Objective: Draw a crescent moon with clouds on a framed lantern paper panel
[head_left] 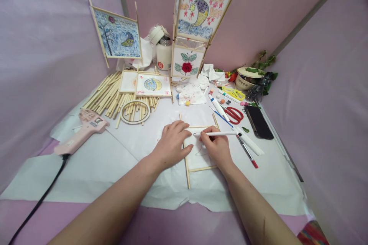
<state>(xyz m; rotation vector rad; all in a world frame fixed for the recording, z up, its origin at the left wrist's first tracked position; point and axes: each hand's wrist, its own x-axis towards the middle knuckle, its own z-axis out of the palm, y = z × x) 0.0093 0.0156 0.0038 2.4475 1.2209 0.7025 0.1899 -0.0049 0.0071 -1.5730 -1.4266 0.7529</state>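
A white paper panel (198,162) framed with thin wooden sticks lies flat in front of me, with a faint line drawing on it. My right hand (217,147) grips a white marker pen (222,133), its tip touching or just above the paper's upper left part. On the panel's left stick rests my left hand (174,141), fingers spread and holding nothing. Part of the drawing is hidden by my right hand. Right of the panel lie a black pen with a red end (247,152) and a white marker (249,141).
A pink glue gun (83,130) with a black cord lies left. Behind it are wooden sticks (106,93), a tape roll (135,111) and decorated panels (153,84). A tall lantern frame (188,42) stands at the back. Red scissors (233,115) and a phone (258,121) lie right.
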